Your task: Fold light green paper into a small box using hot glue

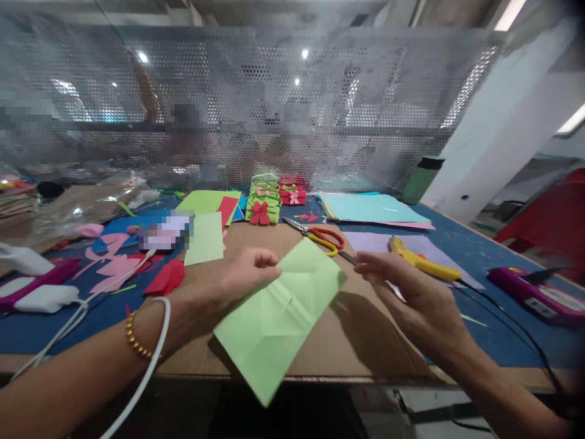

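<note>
My left hand [250,268] is closed, its thumb and fingers pinching the upper left edge of a light green paper sheet [278,317]. Several fold creases cross the sheet, and its lower corner hangs past the table edge. At the right, my right hand [411,292] is curled around a slim tool with a flat dark end [350,258]; the rest is mostly hidden under the palm, so its kind is unclear. Beyond the sheet lie scissors [322,238] with red and yellow handles. A yellow glue gun [425,261] rests past my right hand.
A brown cardboard sheet [365,341] covers the middle of the blue table. Small green paper bags [264,201] with bows stand at the back, beside a red one [292,192]. Paper stacks [379,210], pink scraps [114,268], a white cable [158,341] and a green bottle [420,180] surround it.
</note>
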Motion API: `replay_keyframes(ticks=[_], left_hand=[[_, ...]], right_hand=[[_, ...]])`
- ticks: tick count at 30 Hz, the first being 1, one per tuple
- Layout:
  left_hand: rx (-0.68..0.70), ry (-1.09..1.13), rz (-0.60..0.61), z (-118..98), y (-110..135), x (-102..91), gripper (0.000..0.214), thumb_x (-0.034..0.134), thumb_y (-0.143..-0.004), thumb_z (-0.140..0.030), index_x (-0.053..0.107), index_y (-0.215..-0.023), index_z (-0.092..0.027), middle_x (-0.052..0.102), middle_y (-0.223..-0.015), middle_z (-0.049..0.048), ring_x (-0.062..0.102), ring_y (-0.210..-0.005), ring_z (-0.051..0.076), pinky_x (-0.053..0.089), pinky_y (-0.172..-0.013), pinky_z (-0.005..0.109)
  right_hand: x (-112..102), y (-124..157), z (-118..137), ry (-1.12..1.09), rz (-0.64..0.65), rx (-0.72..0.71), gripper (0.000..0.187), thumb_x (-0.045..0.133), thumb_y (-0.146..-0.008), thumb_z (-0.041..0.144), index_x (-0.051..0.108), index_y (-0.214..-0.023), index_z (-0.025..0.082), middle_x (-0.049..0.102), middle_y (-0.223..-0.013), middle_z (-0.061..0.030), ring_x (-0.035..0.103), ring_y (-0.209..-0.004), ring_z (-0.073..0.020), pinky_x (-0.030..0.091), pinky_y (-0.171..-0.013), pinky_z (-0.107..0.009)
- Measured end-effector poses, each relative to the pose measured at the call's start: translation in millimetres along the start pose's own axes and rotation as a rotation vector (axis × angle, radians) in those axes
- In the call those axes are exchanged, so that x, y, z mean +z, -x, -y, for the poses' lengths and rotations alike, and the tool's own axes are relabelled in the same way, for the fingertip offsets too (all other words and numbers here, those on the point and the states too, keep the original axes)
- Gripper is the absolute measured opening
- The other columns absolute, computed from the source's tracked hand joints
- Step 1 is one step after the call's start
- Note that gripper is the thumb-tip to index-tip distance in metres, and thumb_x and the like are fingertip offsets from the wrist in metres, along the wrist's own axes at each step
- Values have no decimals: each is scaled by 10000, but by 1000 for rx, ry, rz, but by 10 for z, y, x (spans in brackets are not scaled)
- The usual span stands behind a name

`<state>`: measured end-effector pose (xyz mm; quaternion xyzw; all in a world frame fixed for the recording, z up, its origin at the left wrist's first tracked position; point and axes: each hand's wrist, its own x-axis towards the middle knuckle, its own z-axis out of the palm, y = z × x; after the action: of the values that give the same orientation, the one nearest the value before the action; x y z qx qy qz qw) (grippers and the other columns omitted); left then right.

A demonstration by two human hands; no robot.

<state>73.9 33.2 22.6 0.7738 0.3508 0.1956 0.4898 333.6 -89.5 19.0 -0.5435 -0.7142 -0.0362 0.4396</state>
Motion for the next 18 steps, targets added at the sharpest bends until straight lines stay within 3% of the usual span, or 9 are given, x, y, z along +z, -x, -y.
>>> replay_keyframes(ticks=[3,5,7,8,10,12,14,18], left_hand=[[-67,92,-84,127,131,89,276,549,-848,-307,604,-1061,-140,627,-789,27,600,-678,157,438,-580,268],[-139,81,-51,155,212,112,477,515,-867,-299,477,-1315,-141,614,-740,6,604,-621,164,449,-562,279],[-178,-85,-6,139,273,81,625,494,-882,-307,317,-1460,-152,605,-689,-10,592,-565,178,443,-543,297],[-160,-231,0,123,293,46,623,490,-888,-319,323,-1467,-160,613,-689,0,596,-577,192,439,-551,309],[-34,-568,-46,86,300,-43,436,497,-897,-347,541,-1300,-185,650,-782,51,612,-695,223,429,-616,334],[90,-770,-78,55,265,-131,250,479,-916,-347,662,-1001,-199,660,-853,69,600,-773,228,411,-671,345],[146,-806,-56,25,202,-196,245,446,-933,-317,642,-846,-199,653,-848,57,581,-763,208,395,-682,342],[176,-770,97,-36,101,-241,203,464,-905,-253,623,-792,-196,631,-821,30,560,-750,185,362,-643,314]], right_hand=[[63,-14,6,79,53,-141,239,522,-921,144,663,-1102,211,719,-1051,-86,700,-963,-206,594,-790,-335],[127,-33,57,80,142,-203,254,498,-927,111,663,-1094,205,708,-1071,-91,685,-987,-199,586,-796,-327],[185,-57,114,78,217,-245,253,476,-936,96,663,-1075,193,707,-1038,-91,677,-959,-192,576,-789,-325],[206,-69,137,80,253,-259,249,465,-942,94,666,-1058,185,706,-1010,-91,672,-931,-189,571,-778,-325],[221,-92,169,90,324,-278,243,449,-954,99,678,-990,172,697,-936,-88,657,-860,-182,555,-741,-323],[204,-113,189,108,394,-284,256,440,-959,106,687,-931,165,681,-861,-80,637,-797,-175,534,-700,-314],[176,-136,208,114,461,-295,268,438,-951,101,685,-868,163,661,-792,-66,618,-744,-166,512,-655,-292],[172,-214,266,70,553,-336,271,436,-923,67,683,-877,168,655,-773,-53,601,-709,-153,479,-616,-261]])
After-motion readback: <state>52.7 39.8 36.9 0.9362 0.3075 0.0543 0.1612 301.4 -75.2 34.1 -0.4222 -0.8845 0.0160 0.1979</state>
